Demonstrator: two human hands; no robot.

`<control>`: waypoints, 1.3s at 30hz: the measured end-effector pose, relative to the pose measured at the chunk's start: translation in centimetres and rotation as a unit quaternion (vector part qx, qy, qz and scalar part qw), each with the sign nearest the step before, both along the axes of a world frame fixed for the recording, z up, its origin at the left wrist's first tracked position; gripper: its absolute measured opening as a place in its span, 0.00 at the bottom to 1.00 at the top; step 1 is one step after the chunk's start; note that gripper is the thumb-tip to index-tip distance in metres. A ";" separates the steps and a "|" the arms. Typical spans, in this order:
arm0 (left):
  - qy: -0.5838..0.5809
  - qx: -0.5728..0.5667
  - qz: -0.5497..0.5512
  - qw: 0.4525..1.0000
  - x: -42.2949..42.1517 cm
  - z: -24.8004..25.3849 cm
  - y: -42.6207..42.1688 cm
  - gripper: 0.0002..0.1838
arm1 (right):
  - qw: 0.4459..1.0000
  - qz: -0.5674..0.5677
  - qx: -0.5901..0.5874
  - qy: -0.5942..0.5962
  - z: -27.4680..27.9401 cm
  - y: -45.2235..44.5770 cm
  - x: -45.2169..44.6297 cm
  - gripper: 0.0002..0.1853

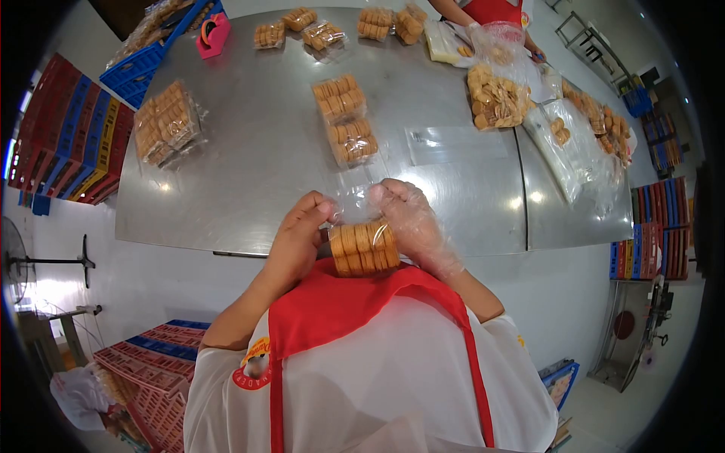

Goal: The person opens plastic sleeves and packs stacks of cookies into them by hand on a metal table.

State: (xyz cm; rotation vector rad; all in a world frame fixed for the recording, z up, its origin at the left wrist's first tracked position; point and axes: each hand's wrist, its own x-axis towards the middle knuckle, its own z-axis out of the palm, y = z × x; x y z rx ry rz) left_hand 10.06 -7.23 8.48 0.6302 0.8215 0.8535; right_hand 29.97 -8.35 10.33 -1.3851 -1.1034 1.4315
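Observation:
Close to my red apron, a clear plastic bag of round golden biscuits point(364, 249) hangs at the table's front edge, the biscuits stacked in rows at its bottom. My left hand point(300, 230), bare, pinches one upper corner of the bag. On the opposite corner, my right hand point(408, 219) grips the plastic and wears a clear, thin glove. The bag's top stretches between both hands. Just beyond them, two filled biscuit packs point(347, 121) lie end to end on the steel table point(264, 174). A flat clear bag point(453, 145) rests to their right.
Stacked biscuit packs point(166, 124) sit at the left, below a pink tape dispenser point(214, 35) and a blue crate point(143, 72). More packs point(323, 35) line the far edge. At right are loose biscuits in a bag point(495, 94), plastic bags point(559, 151) and a co-worker's hand point(538, 55).

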 end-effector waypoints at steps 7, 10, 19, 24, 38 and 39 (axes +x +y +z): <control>0.045 0.083 -0.099 0.991 -2.0 -2.1 1.9 0.06 | 0.996 -0.008 -0.033 0.083 0.0 -0.1 0.2 0.11; 0.078 0.135 -0.136 0.978 -3.0 -2.5 2.8 0.06 | 0.994 0.080 0.070 0.014 -1.9 -0.7 1.9 0.12; 0.151 0.272 -0.127 0.942 -1.9 -1.3 2.8 0.02 | 0.986 0.087 0.096 0.101 -2.3 0.4 2.7 0.05; 0.202 0.315 -0.056 0.926 -1.2 -1.8 1.6 0.03 | 0.996 0.041 0.023 0.075 -1.6 0.9 1.2 0.06; 0.194 0.227 -0.119 0.947 -1.8 -1.9 0.4 0.07 | 0.989 0.126 -0.081 0.009 -0.2 -0.6 0.9 0.18; 0.194 0.236 -0.112 0.946 -1.9 -2.1 0.4 0.07 | 0.991 0.120 -0.055 -0.020 -0.3 -0.5 0.8 0.18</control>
